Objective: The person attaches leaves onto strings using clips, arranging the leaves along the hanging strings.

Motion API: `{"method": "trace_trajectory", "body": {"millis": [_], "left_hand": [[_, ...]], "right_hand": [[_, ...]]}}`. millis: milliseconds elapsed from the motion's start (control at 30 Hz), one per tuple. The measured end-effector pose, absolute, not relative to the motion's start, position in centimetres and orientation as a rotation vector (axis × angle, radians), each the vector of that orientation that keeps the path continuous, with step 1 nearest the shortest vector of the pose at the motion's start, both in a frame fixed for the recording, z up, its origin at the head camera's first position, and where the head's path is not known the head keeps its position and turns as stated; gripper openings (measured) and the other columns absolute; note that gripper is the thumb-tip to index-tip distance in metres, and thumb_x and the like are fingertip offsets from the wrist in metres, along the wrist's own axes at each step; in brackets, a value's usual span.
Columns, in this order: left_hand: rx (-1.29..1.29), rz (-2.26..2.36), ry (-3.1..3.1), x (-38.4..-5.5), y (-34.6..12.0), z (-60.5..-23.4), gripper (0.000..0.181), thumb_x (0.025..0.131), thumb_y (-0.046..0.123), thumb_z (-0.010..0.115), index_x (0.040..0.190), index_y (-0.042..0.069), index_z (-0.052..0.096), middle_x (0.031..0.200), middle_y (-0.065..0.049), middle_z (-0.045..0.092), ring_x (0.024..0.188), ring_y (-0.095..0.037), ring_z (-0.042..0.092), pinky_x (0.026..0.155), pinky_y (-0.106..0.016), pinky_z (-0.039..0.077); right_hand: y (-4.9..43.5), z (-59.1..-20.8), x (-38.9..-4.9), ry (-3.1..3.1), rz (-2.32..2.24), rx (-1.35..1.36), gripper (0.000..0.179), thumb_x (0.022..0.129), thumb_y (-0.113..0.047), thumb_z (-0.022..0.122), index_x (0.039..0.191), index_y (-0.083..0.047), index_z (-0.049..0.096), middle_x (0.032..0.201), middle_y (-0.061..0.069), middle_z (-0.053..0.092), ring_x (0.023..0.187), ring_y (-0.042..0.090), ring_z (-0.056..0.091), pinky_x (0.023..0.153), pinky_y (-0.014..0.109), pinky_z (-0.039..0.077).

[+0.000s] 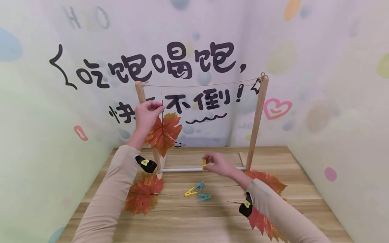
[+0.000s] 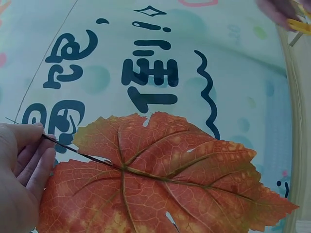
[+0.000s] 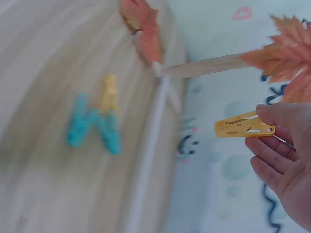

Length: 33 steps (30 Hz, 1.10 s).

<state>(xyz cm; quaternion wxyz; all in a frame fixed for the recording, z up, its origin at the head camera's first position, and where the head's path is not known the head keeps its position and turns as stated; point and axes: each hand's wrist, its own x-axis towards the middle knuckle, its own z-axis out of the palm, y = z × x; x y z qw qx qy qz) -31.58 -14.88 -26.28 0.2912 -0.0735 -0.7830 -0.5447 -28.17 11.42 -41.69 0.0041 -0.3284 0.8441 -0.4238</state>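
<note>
My left hand [image 1: 148,115] pinches the dark stem of an orange-red maple leaf [image 1: 165,133] between thumb and fingers. The leaf hangs below the hand, just under the left end of a thin string [image 1: 194,85]. In the left wrist view its veined face [image 2: 160,179] fills the lower middle. My right hand [image 1: 219,164] holds a yellow clothespin [image 3: 243,126] by one end, between thumb and fingers, above the white rod [image 1: 182,169]. On the tabletop below lie a yellow clothespin [image 1: 190,192] and two blue clothespins [image 1: 204,197], close together.
The string runs between two wooden posts, the right one [image 1: 257,121] fully visible, the left one [image 1: 140,91] partly behind my hand. One leaf [image 1: 143,195] lies on the table [image 1: 182,222] at left. More leaves [image 1: 268,180] lie at right, partly under my right forearm.
</note>
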Motion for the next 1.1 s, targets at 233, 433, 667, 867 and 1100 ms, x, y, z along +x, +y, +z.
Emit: {"method": "trace_trajectory", "body": {"millis": [233, 433, 667, 867, 1100], "left_hand": [[-0.237, -1.431, -2.084, -31.6, -14.5, -25.5, 0.018, 0.078, 0.007, 0.070, 0.090, -0.006, 0.068, 0.089, -0.021, 0.066, 0.065, 0.000, 0.057, 0.067, -0.016, 0.050], [-0.214, -1.450, -2.080, -31.5, -14.4, -25.3, 0.019, 0.079, 0.008, 0.070, 0.092, -0.006, 0.068, 0.090, -0.020, 0.067, 0.066, -0.001, 0.058, 0.068, -0.018, 0.051], [-0.178, -1.466, -2.022, -31.7, -14.2, -25.4, 0.018, 0.079, 0.008, 0.070, 0.090, -0.005, 0.068, 0.088, -0.019, 0.067, 0.065, 0.000, 0.057, 0.064, -0.015, 0.049], [-0.174, -1.505, -1.998, -32.0, -14.1, -25.3, 0.020, 0.079, 0.009, 0.070, 0.093, -0.006, 0.067, 0.090, -0.019, 0.067, 0.067, -0.001, 0.058, 0.066, -0.014, 0.049], [-0.155, -1.534, -1.973, -32.2, -14.1, -25.1, 0.020, 0.078, 0.008, 0.070, 0.093, -0.005, 0.068, 0.090, -0.018, 0.067, 0.068, -0.002, 0.059, 0.067, -0.016, 0.050]], "right_hand": [[11.0, -35.7, -28.7, 2.703, -1.398, -1.082, 0.028, 0.073, 0.004, 0.069, 0.099, 0.008, 0.059, 0.093, 0.016, 0.063, 0.082, 0.024, 0.065, 0.070, 0.024, 0.053], [10.6, -31.5, -29.1, 2.738, -1.388, -1.115, 0.028, 0.074, 0.003, 0.069, 0.100, 0.007, 0.058, 0.095, 0.017, 0.062, 0.084, 0.025, 0.064, 0.074, 0.030, 0.053], [10.0, -27.9, -30.0, 2.829, -1.325, -1.194, 0.028, 0.075, -0.004, 0.072, 0.099, 0.006, 0.061, 0.091, 0.014, 0.065, 0.083, 0.022, 0.063, 0.074, 0.030, 0.052], [9.6, -24.2, -30.3, 2.911, -1.244, -1.237, 0.029, 0.074, -0.005, 0.073, 0.100, 0.004, 0.061, 0.092, 0.012, 0.065, 0.084, 0.021, 0.062, 0.076, 0.029, 0.051], [8.2, -20.4, -30.5, 2.950, -1.333, -1.212, 0.030, 0.076, -0.009, 0.073, 0.101, 0.001, 0.061, 0.093, 0.011, 0.066, 0.086, 0.019, 0.062, 0.077, 0.028, 0.050]]}}
